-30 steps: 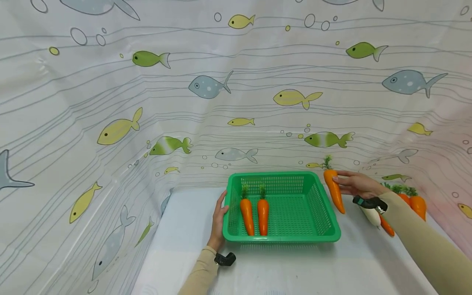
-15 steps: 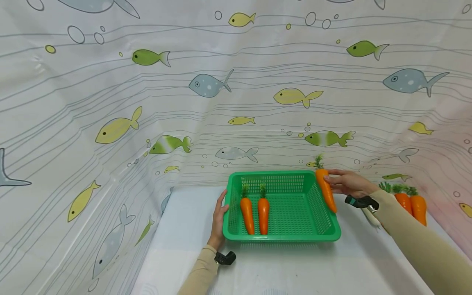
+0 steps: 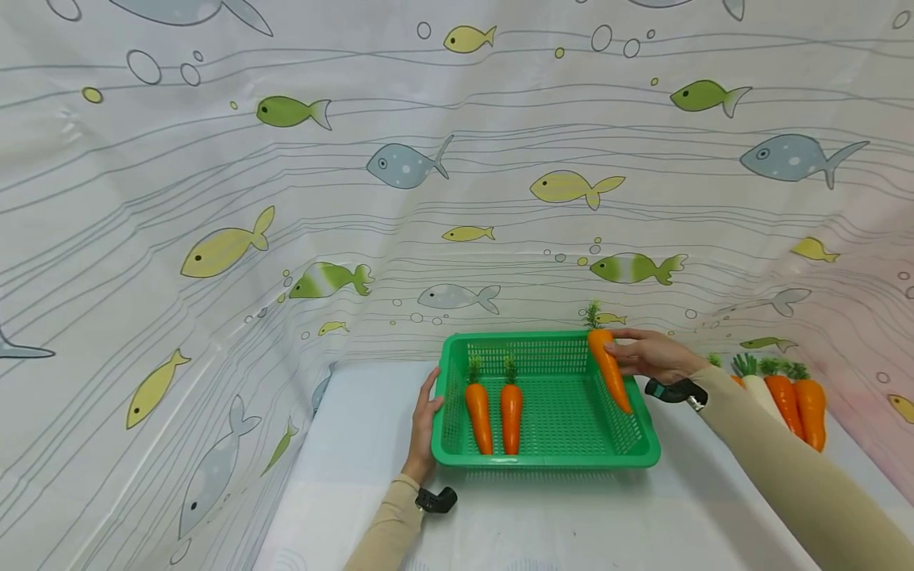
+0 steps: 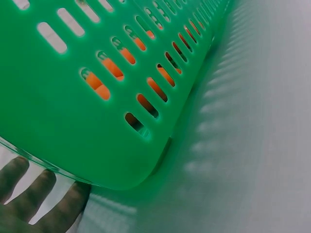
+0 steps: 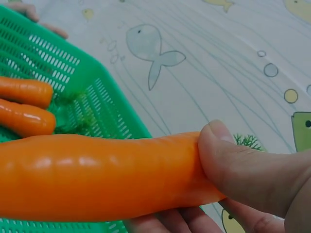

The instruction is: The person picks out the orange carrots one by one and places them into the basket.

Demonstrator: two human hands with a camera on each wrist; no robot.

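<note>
An orange carrot [image 3: 610,371] with a green leafy top hangs tilted over the right side of the green plastic basket [image 3: 546,461]. My right hand [image 3: 658,355] holds it near its leafy end, and in the right wrist view the thumb [image 5: 228,158] presses on top with fingers beneath. Inside the basket, toward its left, lie two more carrots, the left carrot [image 3: 479,419] and the right carrot [image 3: 511,419], side by side. My left hand [image 3: 421,432] rests against the basket's left side, its fingers [image 4: 65,206] extended at the wall in the left wrist view.
At the right of the white table [image 3: 364,420], partly behind my right sleeve, lie more vegetables: a white radish [image 3: 762,394] and orange carrots, one of them a thick carrot [image 3: 811,408]. A fish-patterned sheet [image 3: 500,262] stands behind and on both sides.
My right hand has carried the carrot leftward, from beside the basket to over its right part. The left hand and the basket have stayed put. More of the vegetables at right now show.
</note>
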